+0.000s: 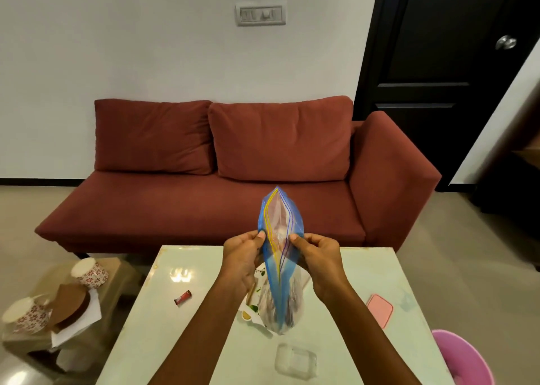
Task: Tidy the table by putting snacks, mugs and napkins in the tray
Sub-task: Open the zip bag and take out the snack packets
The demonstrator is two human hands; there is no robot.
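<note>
A clear zip bag (279,270) with a blue top band and yellow and purple seal lines stands upright above the glossy table (181,326). My left hand (244,259) pinches one side of its mouth and my right hand (317,260) pinches the other, holding the mouth apart. Pale contents show dimly inside. Behind the bag lies a floral-printed packet (257,294). A small red snack bar (183,298) lies on the table to the left. Two floral mugs (89,272) (24,319) stand on a low side stool at the left.
A clear plastic container (295,361) sits near the table's front; a pink lid (380,310) lies at the right. A pink bucket (461,358) stands by the table's right corner. A brown round piece on white napkins (71,305) sits between the mugs. A red sofa (233,186) is beyond.
</note>
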